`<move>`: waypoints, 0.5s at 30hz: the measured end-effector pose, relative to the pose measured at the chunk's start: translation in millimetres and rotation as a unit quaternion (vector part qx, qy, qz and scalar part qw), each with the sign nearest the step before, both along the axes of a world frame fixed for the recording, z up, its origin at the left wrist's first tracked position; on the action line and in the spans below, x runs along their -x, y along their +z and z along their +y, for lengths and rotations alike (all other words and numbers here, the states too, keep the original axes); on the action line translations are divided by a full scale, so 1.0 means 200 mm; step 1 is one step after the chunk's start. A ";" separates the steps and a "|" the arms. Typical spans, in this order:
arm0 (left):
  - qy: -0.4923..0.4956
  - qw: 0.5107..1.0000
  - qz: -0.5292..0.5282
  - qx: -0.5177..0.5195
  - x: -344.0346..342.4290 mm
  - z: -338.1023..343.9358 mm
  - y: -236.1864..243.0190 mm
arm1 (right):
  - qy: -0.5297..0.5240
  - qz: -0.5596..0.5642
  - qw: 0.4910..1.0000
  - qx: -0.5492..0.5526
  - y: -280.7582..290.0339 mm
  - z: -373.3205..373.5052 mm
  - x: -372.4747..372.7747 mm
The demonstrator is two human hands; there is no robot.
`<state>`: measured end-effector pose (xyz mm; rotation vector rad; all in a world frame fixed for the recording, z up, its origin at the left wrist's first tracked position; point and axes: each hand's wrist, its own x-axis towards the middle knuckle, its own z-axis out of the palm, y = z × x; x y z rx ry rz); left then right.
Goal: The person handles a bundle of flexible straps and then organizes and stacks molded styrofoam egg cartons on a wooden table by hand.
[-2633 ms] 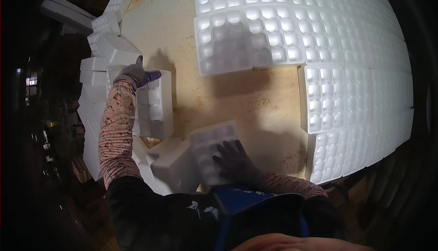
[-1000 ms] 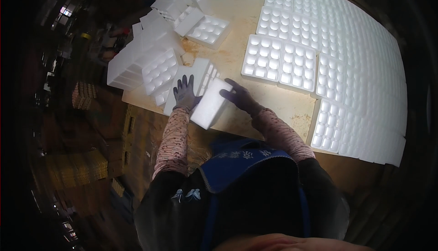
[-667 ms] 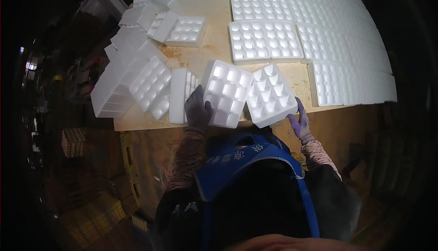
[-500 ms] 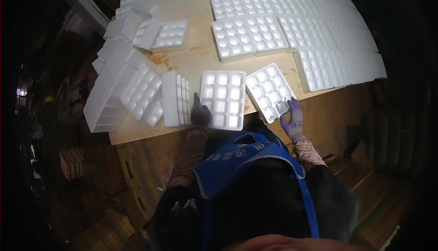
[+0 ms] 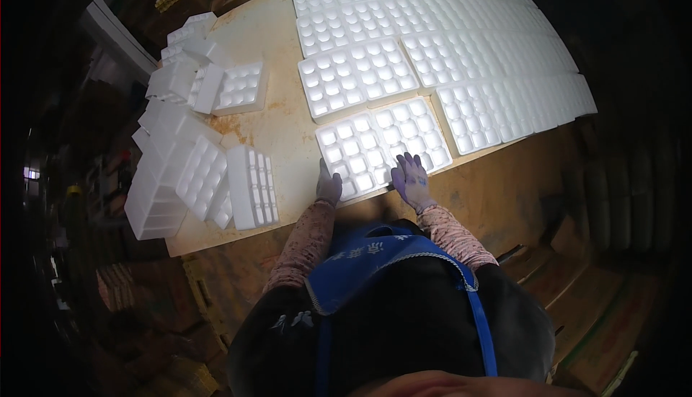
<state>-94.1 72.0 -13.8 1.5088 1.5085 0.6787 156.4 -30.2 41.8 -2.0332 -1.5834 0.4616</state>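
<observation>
Foam trays (image 5: 382,148): white, square-celled, flat; gloved fingers (image 5: 411,170) spread, pressing near edge.

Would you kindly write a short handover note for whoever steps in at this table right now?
Left hand: gloved, flat on the near left edge of the front foam tray.
Right hand: gloved, open, on the near edge where that tray meets the neighbouring tray.
Done: both trays lie cups-up at the table's near edge, joining the laid sheet of trays.
Left: a loose pile of trays stands on the table's left side, not yet laid.
</observation>
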 end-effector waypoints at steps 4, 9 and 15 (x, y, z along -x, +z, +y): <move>-0.056 0.997 -0.059 0.001 0.03 0.15 -0.07 | 0.019 -0.020 0.999 -0.030 -0.04 0.05 -0.08; 0.003 0.989 0.054 -0.140 0.13 0.17 -0.01 | 0.038 -0.036 0.997 -0.059 0.06 0.07 -0.01; 0.103 0.841 0.527 -0.070 0.58 0.11 0.80 | 0.107 -0.014 0.987 -0.116 0.09 0.15 0.16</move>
